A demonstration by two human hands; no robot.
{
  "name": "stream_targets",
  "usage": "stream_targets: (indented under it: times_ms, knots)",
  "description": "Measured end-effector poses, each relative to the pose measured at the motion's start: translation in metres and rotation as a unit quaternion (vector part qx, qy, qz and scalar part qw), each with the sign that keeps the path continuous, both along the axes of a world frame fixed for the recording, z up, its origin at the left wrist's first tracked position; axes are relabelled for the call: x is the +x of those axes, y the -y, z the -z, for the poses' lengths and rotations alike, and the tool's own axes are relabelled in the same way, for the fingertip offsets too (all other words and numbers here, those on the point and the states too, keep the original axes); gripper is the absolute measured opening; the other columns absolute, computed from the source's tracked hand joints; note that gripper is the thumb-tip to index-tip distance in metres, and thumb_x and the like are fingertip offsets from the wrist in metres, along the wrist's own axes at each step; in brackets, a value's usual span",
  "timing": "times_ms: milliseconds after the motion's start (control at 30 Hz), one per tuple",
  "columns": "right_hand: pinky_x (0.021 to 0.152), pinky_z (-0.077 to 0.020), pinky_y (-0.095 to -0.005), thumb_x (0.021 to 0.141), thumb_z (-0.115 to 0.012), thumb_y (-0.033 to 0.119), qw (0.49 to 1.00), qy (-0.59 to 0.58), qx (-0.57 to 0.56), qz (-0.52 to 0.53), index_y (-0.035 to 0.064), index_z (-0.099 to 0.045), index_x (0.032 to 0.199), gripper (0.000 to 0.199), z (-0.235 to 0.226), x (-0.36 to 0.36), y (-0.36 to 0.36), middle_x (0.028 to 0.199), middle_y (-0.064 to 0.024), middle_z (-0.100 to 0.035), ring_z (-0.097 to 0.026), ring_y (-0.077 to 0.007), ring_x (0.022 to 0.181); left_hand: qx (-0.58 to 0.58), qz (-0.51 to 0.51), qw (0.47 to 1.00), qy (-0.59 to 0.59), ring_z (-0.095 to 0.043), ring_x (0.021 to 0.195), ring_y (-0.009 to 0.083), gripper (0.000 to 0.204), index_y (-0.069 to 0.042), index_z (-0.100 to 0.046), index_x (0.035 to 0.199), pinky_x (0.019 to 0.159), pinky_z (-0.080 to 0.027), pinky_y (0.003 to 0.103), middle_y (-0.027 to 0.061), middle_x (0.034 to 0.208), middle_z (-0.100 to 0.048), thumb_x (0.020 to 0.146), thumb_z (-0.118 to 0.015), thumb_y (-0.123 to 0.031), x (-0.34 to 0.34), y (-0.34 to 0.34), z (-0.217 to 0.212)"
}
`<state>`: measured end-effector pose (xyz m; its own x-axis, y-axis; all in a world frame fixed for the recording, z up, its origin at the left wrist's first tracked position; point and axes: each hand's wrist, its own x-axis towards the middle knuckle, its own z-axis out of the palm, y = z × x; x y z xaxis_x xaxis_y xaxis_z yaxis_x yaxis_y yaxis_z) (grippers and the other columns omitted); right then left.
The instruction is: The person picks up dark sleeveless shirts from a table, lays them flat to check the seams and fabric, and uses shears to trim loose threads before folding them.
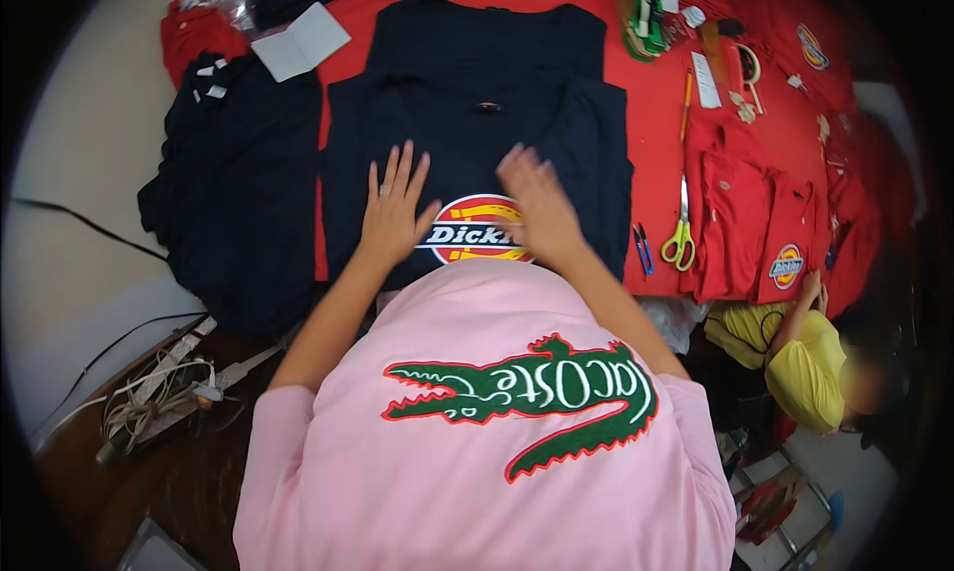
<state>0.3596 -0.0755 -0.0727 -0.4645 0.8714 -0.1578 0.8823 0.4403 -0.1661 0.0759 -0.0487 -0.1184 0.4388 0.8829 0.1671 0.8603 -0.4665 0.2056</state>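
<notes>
In front of me lies a navy T-shirt (457, 134), spread face up with its round neckline away from me. A red, yellow and white logo print (467, 213) shows on its chest, partly covered by my right hand. My left hand (396, 208) rests flat on the fabric beside the print, fingers spread and a ring on one finger. My right hand (542, 208) is over the print's right side, fingers stretched out and slightly blurred; whether it touches the cloth I cannot tell. Another navy garment (487, 39) lies flat beyond the shirt.
A dark garment pile (243, 193) is at left, with a white booklet (301, 42) above. Yellow-handled scissors (680, 238), pens (643, 250), an orange pencil (687, 104) and folded red shirts (730, 213) lie right on the red tabletop (651, 144). A person in yellow (810, 372) sits at right.
</notes>
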Motion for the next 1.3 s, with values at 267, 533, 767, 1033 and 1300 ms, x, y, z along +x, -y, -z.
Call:
stream_targets:
  times_ms: [267,533,767,1033,1300]
  knots:
    - [0.129,-0.0207,-0.0484,0.098,-0.065,0.053,0.973,-0.101,0.105,0.179,0.0030,-0.029,0.165,0.091,0.037,0.071,0.063,0.173,-0.0159,-0.025,-0.021,-0.0342,0.161,-0.058,-0.088,0.994,-0.017,-0.020,0.161,0.0375,0.082,-0.009,-0.031,0.166,0.129,-0.016,0.056,0.0125,0.175,-0.024,0.100,-0.062,-0.048,-0.043,0.074,-0.008]
    - [0.124,-0.0328,-0.0473,0.095,-0.068,0.020,0.984,-0.140,0.026,0.109,0.0049,-0.047,0.156,0.066,0.043,0.093,0.200,0.161,-0.0191,-0.045,-0.041,-0.0378,0.151,-0.060,-0.163,0.983,-0.054,-0.025,0.159,0.0353,0.071,-0.008,-0.036,0.163,0.129,-0.014,0.056,0.0134,0.172,-0.029,0.104,-0.059,-0.038,-0.069,0.131,-0.004]
    - [0.088,-0.0500,-0.0418,0.095,-0.075,0.016,0.818,-0.299,0.148,0.469,0.0035,-0.071,0.119,0.028,0.013,0.124,0.173,0.103,-0.0148,-0.061,-0.062,-0.0310,0.096,-0.062,-0.230,0.956,0.170,-0.056,0.124,0.0311,0.038,-0.007,-0.068,0.128,0.108,-0.041,0.043,0.0093,0.129,-0.066,0.094,-0.077,-0.022,-0.101,0.115,-0.023]
    - [0.079,-0.0494,-0.0343,0.085,-0.087,0.016,0.865,-0.334,0.026,0.373,-0.0043,-0.065,0.091,0.030,0.029,0.146,0.139,0.101,-0.0125,-0.061,-0.060,-0.0241,0.089,-0.182,-0.257,0.922,0.225,-0.066,0.100,0.0286,0.033,-0.006,-0.076,0.104,0.091,-0.051,0.039,0.0117,0.100,-0.071,0.084,-0.086,-0.029,-0.136,0.098,-0.018]
    - [0.094,-0.0497,-0.0383,0.088,-0.082,0.011,0.893,-0.261,0.021,0.365,-0.0025,-0.066,0.106,0.027,0.006,0.146,0.129,0.112,-0.0134,-0.064,-0.063,-0.0288,0.105,-0.153,-0.337,0.914,0.166,-0.066,0.104,0.0246,0.029,-0.005,-0.069,0.107,0.091,-0.050,0.040,0.0082,0.112,-0.069,0.084,-0.084,-0.015,-0.118,0.102,-0.025]
